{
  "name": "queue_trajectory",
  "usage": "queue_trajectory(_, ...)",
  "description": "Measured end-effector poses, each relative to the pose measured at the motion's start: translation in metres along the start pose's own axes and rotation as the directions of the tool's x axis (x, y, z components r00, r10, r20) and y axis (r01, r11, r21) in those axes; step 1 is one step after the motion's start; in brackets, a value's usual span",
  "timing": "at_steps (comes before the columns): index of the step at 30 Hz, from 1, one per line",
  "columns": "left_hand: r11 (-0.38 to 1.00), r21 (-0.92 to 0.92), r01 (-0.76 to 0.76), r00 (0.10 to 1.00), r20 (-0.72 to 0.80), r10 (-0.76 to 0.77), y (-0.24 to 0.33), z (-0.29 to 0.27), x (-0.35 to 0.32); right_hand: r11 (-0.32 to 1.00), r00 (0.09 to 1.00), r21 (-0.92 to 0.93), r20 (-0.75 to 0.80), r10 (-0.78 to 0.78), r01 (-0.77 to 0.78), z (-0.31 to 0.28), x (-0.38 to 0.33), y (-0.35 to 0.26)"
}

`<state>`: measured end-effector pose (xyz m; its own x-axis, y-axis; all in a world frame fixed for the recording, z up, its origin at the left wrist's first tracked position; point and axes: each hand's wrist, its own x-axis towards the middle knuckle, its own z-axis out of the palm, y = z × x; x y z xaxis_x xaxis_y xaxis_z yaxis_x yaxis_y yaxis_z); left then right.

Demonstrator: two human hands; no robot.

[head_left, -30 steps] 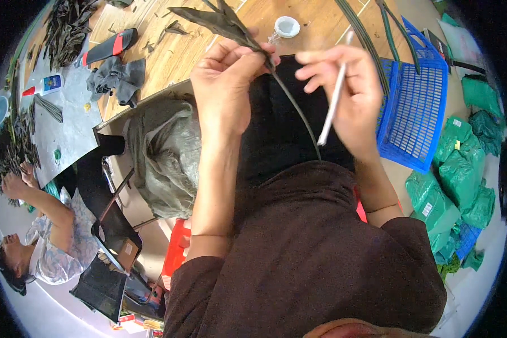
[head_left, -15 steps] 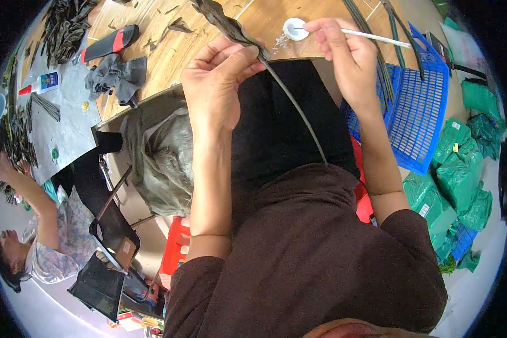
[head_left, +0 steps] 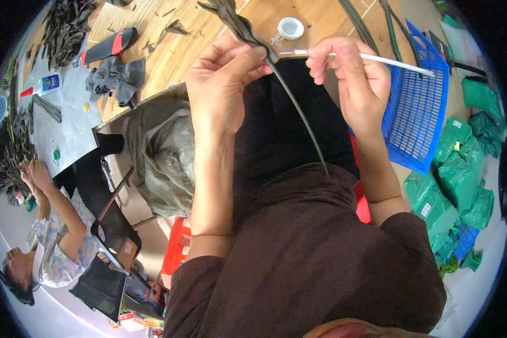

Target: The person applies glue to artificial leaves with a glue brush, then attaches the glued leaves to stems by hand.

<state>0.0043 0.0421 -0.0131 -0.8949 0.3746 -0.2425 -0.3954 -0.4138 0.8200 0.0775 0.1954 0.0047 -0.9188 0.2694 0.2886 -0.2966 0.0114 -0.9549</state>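
Observation:
Pinched between the thumb and fingers of my left hand [head_left: 217,84] is a long, thin dark stem [head_left: 299,110]. Dark, crinkled leaves [head_left: 235,23] spread from its upper end, while its lower end hangs to my waist. My right hand [head_left: 355,84] grips a slim white stick [head_left: 403,65] like a pen. A narrow, whitish tip [head_left: 299,52] on that stick points left toward the stem, a short gap away. Between and beyond my hands, a small white cup [head_left: 290,37] stands near the edge of the wooden table [head_left: 152,67].
A blue plastic basket [head_left: 414,121] is right of my arm, with green bags [head_left: 453,169] beyond it. Left on the table lie a black-and-red tool [head_left: 110,46], a grey cloth [head_left: 115,79] and a glue bottle [head_left: 49,83]. A co-worker [head_left: 62,242] handles dark foliage [head_left: 8,163] far left.
My right hand has drawn the stick's tip out of the white cup and moved it down and toward me. The co-worker's hands have come together at the foliage.

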Motion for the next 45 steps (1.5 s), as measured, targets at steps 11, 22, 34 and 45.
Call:
queue_trajectory(11,0.994,-0.099,0.050,0.998,0.031,-0.047,0.007,0.008,-0.011,1.000,1.000,0.001,0.017,0.010,-0.010,0.000,-0.010,-0.010)
queue_trajectory(22,0.991,-0.118,0.066,0.997,0.049,-0.060,0.011,0.012,-0.014,1.000,0.999,-0.006,0.044,0.025,-0.025,-0.005,-0.012,-0.017)
queue_trajectory(34,0.974,-0.224,-0.036,0.997,0.052,0.049,0.019,0.017,-0.016,0.998,0.998,-0.041,0.048,0.042,-0.040,0.011,-0.036,-0.024)
queue_trajectory(45,0.934,-0.355,-0.027,0.989,0.124,0.076,0.039,0.017,-0.018,0.997,0.996,-0.052,0.062,0.062,-0.059,0.024,-0.027,-0.042)
